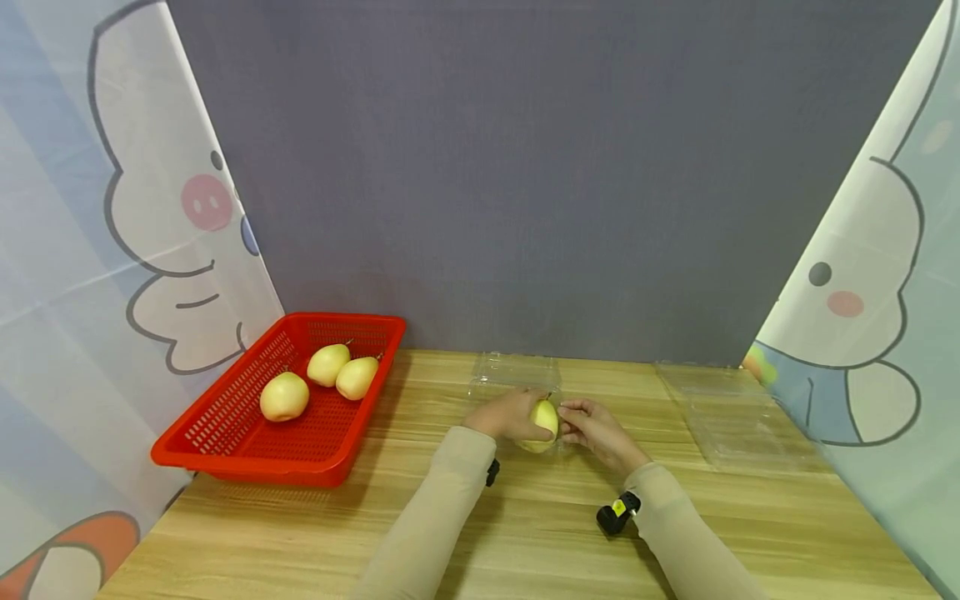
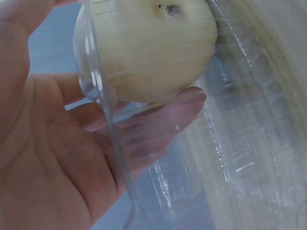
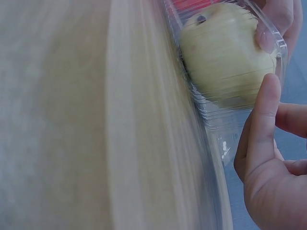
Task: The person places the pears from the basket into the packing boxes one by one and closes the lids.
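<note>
A pale yellow pear (image 1: 546, 419) sits in a clear plastic clamshell box (image 1: 516, 367) whose lid stands raised behind it. My left hand (image 1: 508, 415) grips the pear from its left side. In the left wrist view, the box wall (image 2: 93, 72) passes between the palm and the pear (image 2: 148, 57), with the fingers inside the box. My right hand (image 1: 603, 432) is at the box's right side. Its thumb and forefinger pinch the rim in the right wrist view, close to the pear (image 3: 228, 57). The box's base is partly hidden by the hands.
At the left stands a red plastic basket (image 1: 247, 467) with three more pears (image 1: 285, 397) in it. Another clear plastic box (image 1: 738, 417) lies open on the right of the wooden table (image 1: 547, 533). A grey panel (image 1: 525, 183) closes off the back, with printed cloths at both sides.
</note>
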`<state>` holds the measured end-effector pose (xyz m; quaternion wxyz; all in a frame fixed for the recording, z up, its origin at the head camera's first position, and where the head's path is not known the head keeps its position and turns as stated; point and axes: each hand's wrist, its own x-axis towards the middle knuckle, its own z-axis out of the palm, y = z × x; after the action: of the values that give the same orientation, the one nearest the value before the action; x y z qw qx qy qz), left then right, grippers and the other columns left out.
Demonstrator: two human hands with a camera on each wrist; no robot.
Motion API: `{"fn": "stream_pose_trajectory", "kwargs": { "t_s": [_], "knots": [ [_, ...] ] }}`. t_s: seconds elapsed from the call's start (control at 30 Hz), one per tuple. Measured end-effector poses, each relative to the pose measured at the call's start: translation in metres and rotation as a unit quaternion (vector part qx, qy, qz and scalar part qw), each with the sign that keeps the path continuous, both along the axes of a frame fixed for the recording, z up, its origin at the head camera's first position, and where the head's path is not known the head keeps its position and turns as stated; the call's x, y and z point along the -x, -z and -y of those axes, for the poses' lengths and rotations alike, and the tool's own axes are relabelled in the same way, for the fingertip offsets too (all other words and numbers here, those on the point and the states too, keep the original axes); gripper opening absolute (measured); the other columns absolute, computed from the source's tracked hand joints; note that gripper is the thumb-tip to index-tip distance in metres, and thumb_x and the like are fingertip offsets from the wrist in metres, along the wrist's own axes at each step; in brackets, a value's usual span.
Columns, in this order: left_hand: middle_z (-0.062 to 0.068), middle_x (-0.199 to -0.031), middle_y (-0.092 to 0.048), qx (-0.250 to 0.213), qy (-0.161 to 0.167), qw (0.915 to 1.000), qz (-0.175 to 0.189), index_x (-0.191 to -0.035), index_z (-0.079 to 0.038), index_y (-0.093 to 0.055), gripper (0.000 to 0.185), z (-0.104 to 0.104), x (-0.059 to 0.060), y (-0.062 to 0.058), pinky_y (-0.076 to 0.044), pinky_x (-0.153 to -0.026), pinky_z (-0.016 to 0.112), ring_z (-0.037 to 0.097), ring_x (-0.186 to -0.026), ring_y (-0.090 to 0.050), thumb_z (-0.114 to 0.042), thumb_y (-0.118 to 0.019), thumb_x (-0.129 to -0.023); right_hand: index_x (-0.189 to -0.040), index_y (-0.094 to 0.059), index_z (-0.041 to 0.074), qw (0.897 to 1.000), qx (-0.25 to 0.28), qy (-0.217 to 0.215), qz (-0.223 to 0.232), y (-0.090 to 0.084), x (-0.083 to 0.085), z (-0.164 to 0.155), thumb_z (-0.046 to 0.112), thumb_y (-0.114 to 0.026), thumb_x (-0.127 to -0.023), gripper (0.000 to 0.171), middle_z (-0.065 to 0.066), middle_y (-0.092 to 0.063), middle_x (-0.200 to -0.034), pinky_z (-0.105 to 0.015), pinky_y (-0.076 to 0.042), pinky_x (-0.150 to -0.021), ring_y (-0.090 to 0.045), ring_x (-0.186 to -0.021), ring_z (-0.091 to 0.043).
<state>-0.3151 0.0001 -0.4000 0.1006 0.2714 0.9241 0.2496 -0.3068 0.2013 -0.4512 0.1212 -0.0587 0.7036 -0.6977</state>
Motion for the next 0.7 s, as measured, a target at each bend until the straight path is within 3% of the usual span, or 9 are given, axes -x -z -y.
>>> {"fn": "stream_pose_trajectory", "kwargs": {
  "t_s": [0.43,0.57,0.7],
  "knots": [
    [0.011,-0.141,-0.052,-0.002,0.017,0.9999,-0.002,-0.150,-0.008,-0.046,0.073,0.003,-0.001,-0.005,-0.050,-0.071,0.025,0.013,-0.089,-0.056,-0.039,-0.073,-0.090,-0.130,-0.042,-0.012,1.000,-0.003,0.002,-0.001,0.001,0.001,0.000,0.010,-0.051,-0.106,0.034,-0.007,-0.057,-0.098,-0.021,-0.055,-0.070,-0.057,-0.081,-0.010],
    [0.009,-0.145,-0.051,0.013,0.023,0.9995,-0.017,-0.149,-0.008,-0.048,0.068,0.005,-0.004,-0.013,-0.050,-0.083,0.028,0.017,-0.108,-0.058,-0.040,-0.069,-0.093,-0.130,-0.042,-0.013,1.000,-0.003,-0.001,-0.005,0.002,0.000,-0.001,0.010,-0.050,-0.106,0.034,-0.007,-0.057,-0.097,-0.021,-0.055,-0.069,-0.058,-0.081,-0.011],
    [0.007,-0.145,-0.052,0.020,0.026,0.9991,-0.026,-0.148,-0.008,-0.049,0.065,0.006,-0.007,-0.022,-0.049,-0.083,0.028,0.017,-0.107,-0.058,-0.039,-0.068,-0.094,-0.130,-0.042,-0.013,1.000,0.000,-0.004,-0.008,0.002,0.000,-0.002,0.010,-0.050,-0.106,0.035,-0.007,-0.057,-0.098,-0.020,-0.055,-0.070,-0.058,-0.081,-0.011]
  ]
}}
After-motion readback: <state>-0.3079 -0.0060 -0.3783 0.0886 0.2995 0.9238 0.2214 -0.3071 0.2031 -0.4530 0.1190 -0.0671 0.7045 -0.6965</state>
